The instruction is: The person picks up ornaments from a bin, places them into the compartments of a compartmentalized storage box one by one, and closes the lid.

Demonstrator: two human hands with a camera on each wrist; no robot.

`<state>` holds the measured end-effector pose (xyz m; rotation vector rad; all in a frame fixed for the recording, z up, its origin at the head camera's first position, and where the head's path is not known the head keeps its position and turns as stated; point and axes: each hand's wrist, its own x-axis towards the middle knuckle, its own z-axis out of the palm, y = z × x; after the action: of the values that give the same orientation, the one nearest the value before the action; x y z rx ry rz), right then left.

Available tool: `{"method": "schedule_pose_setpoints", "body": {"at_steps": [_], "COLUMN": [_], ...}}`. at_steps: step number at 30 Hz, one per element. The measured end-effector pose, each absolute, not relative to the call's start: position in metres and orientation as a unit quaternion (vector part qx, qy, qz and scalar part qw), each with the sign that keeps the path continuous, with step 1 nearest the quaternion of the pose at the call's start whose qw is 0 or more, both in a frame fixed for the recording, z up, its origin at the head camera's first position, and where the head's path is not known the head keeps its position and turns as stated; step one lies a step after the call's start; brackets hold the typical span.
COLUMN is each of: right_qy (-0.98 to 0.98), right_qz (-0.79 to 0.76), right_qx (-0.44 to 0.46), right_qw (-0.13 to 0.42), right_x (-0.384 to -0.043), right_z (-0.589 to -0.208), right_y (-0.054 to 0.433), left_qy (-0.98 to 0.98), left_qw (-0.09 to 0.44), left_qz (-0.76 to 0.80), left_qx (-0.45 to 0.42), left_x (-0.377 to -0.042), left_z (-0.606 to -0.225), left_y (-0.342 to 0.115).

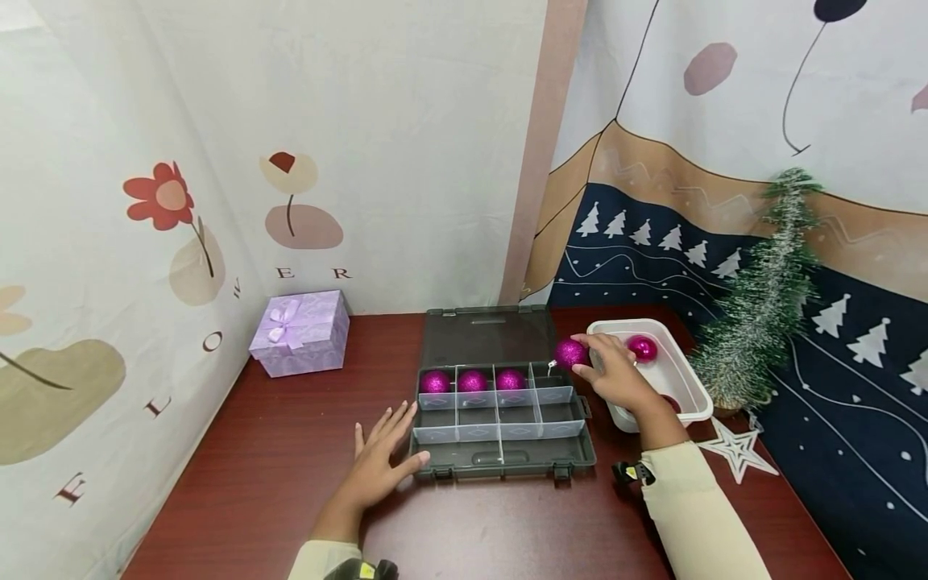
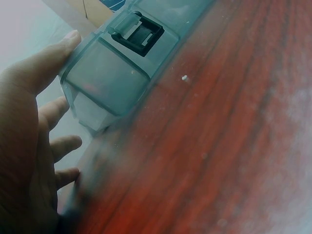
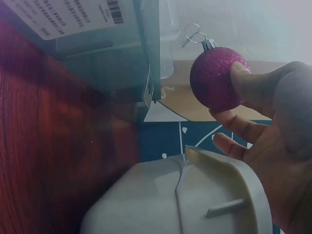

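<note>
Between thumb and fingers my right hand (image 1: pixel 615 372) pinches a glittery magenta Christmas bauble (image 3: pixel 217 78) by its sides. A silver cap and wire loop stick out from the bauble, toward the box. It hangs over the upper right corner of a grey see-through compartment box (image 1: pixel 464 457), whose lid lies open at the back. Three like baubles (image 1: pixel 473 381) sit in the first three cells of the back row. My left hand (image 1: pixel 377 459) is spread with loose, straight fingers at the box's left front corner, thumb right at its wall (image 2: pixel 105 78).
A white plastic tub (image 1: pixel 692 399) right of the box holds a shiny magenta bauble (image 1: pixel 642 348) and another partly hidden by my wrist. Behind it stands a small frosted tree (image 1: pixel 761 322), with a white star (image 1: pixel 738 451) beside. A lilac gift box (image 1: pixel 300 334) sits back left.
</note>
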<state>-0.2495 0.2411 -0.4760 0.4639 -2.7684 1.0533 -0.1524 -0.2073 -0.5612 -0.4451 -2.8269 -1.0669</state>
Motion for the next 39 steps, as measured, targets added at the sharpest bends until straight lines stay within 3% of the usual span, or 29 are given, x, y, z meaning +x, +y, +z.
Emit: {"method": "schedule_pose_setpoints", "body": {"at_steps": [9, 39], "right_qy": [-0.935, -0.953], "right_qz": [0.299, 0.204], "right_qx": [0.179, 0.215], "right_qw": [0.058, -0.07], "right_x": [-0.253, -0.274], "right_z": [-0.473, -0.471], "right_y": [0.233, 0.217], "left_qy": [-0.926, -0.924], "left_qw": [0.041, 0.042], "left_qz": [-0.347, -0.353], "left_qx": [-0.142, -0.143], "left_x": [-0.152, -0.153], "left_z": [-0.561, -0.563], "left_y": [-0.207, -0.207]}}
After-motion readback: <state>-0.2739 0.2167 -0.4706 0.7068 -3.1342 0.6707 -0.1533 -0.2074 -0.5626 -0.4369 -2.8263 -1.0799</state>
